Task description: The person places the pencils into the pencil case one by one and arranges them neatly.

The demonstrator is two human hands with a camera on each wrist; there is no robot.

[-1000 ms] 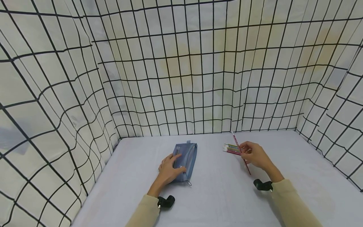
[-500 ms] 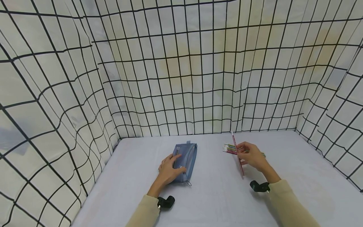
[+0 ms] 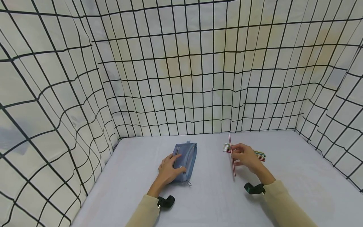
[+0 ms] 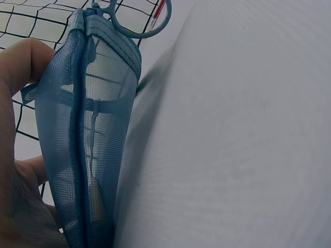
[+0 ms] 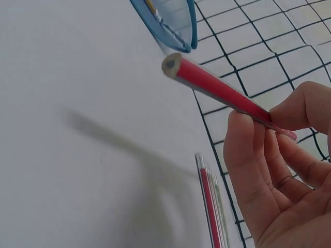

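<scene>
Nearest: the left hand (image 3: 169, 170) rests with spread fingers on the upper face of a blue mesh pouch (image 3: 188, 158), which lies on the tabletop (image 3: 211, 198) to the left. A slim item shows through the mesh. Assessment: light, soft, liable to sag or fold under a pinch; the thicker zip edge appears the sounder hold.

Slightly farther, to the right: the right hand (image 3: 249, 158) pinches a red pencil (image 5: 217, 89) near mid-length between thumb and fingertips, clear of the tabletop. Its near end is unsharpened, showing bare wood and a dark core. Assessment: stiff, light, smooth enough to twist in the grip; the middle should balance best. A drop could crack the core.

Beyond the held pencil: a row of loose pencils (image 3: 259, 154), partly hidden by the right hand. Likely to shift; take one mid-barrel.

Farthest: a black-gridded white wall (image 3: 202, 71).
</scene>
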